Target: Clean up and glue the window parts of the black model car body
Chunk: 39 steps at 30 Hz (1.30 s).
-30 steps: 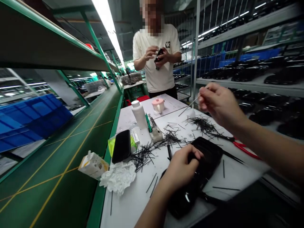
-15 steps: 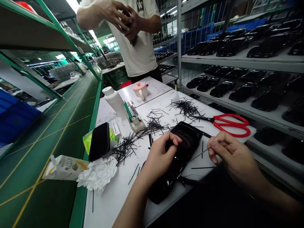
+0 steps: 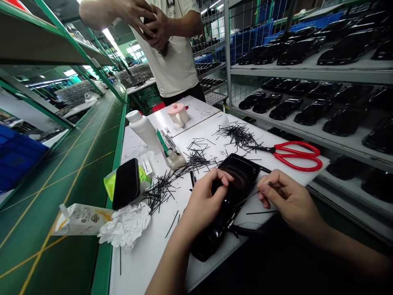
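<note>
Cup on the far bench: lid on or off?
On. The pink lid sits across the top of the cup. Cannot tell how full it is; the inside is hidden.

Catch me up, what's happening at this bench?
The person's left grip rests on a glossy black model car; the right grip pinches a thin rod aimed at its side, contact unclear. Loose black strips and red-handled scissors lie nearby on the table. Across it, a co-worker holds a dark object.
</note>
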Available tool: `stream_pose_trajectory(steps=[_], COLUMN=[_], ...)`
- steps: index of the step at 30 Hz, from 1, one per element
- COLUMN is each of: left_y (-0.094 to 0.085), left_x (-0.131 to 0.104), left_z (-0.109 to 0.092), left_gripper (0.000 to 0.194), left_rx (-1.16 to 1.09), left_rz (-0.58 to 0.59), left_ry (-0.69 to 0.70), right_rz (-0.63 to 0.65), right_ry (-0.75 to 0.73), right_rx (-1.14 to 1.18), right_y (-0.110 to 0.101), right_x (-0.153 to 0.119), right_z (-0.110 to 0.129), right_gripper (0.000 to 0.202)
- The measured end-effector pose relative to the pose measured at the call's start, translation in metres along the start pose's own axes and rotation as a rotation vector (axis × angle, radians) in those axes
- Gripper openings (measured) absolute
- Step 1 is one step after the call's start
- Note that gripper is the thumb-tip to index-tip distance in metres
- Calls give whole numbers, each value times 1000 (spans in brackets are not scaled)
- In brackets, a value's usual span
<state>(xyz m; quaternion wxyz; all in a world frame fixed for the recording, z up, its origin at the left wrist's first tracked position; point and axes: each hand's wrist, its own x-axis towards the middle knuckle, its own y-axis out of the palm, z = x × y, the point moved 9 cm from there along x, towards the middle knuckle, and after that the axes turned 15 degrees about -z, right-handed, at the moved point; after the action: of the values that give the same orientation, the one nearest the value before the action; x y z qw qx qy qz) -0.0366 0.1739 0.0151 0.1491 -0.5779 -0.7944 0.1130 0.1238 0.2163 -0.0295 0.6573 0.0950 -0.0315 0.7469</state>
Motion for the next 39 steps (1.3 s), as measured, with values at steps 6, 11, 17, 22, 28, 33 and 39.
stream_pose_trajectory(steps=[6, 11, 17, 22, 28, 33, 39], left_y=[-1, -2, -3, -4, -7, -6, 7], left_x=[1, -2, -6, -8, -14, -25, -29], left_z=[0, 1, 5, 10, 8, -1, -12], left_gripper=[16, 15, 17, 20, 18, 59, 84], left_rx=[-2, -4, -11, -19, -16, 103, 209], left_rz=[2, 3, -22, -32, 43, 176, 250], left_ry=[7, 12, 20, -1, 34, 99, 238], right_rz=[15, 82, 274, 493, 579, 718, 674], right_ry=[-6, -126, -530, -653, -674, -691, -744], right_rx=[-9, 44, 135, -55, -273, -453, -400], right_y=[1, 2, 70, 185, 260, 272, 189], right_x=[-2, 19, 59, 83, 100, 99, 85], right_z=[0, 30, 128, 122, 62, 40, 87], right_gripper=[28, 26, 16, 23, 19, 22, 29])
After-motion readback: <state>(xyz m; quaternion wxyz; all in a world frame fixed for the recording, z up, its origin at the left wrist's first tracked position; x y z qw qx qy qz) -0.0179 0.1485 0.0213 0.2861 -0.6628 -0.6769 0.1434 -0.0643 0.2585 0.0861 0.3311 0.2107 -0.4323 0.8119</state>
